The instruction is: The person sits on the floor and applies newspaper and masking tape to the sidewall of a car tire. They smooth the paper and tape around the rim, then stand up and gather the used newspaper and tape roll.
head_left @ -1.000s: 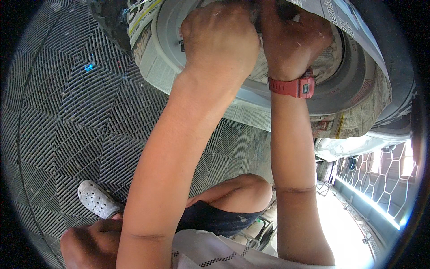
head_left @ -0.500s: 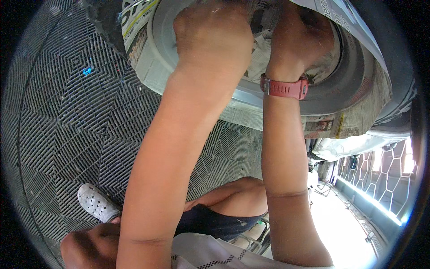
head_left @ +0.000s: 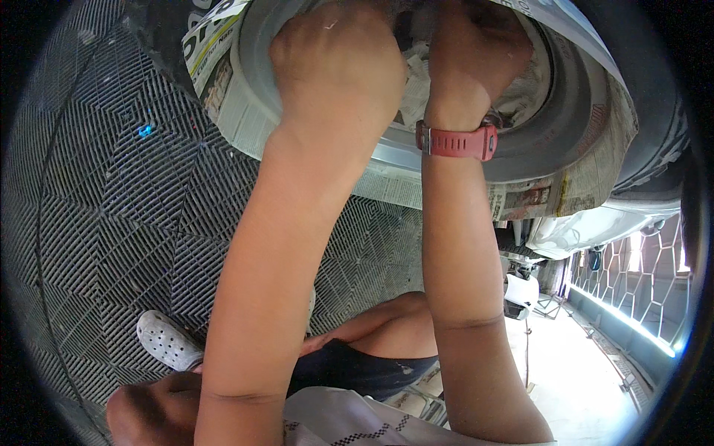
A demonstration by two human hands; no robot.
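Both my hands reach into the face of a grey wheel rim (head_left: 255,63) at the top of the view. My left hand (head_left: 338,59) is bent at the wrist and looks closed, its fingers hidden past its back. Beside it my right hand (head_left: 480,63) also looks curled, with a red-strapped watch (head_left: 461,141) on the wrist. What either hand grips is out of sight. Newspaper sheets (head_left: 554,195) lie around the rim, between it and the black tyre (head_left: 658,104). More crumpled newspaper (head_left: 413,93) shows inside the rim, between my hands.
Dark ribbed floor tiles (head_left: 104,245) spread out on the left. My bent legs and a white clog (head_left: 165,340) are below the wheel. At the right are a white car body part (head_left: 587,227), a white object (head_left: 520,293) on the floor, and a hexagon-patterned wall (head_left: 632,282).
The view has shifted a little, so the wheel and both hands appear slightly farther left and higher. My hands keep nearly the same pose inside the rim.
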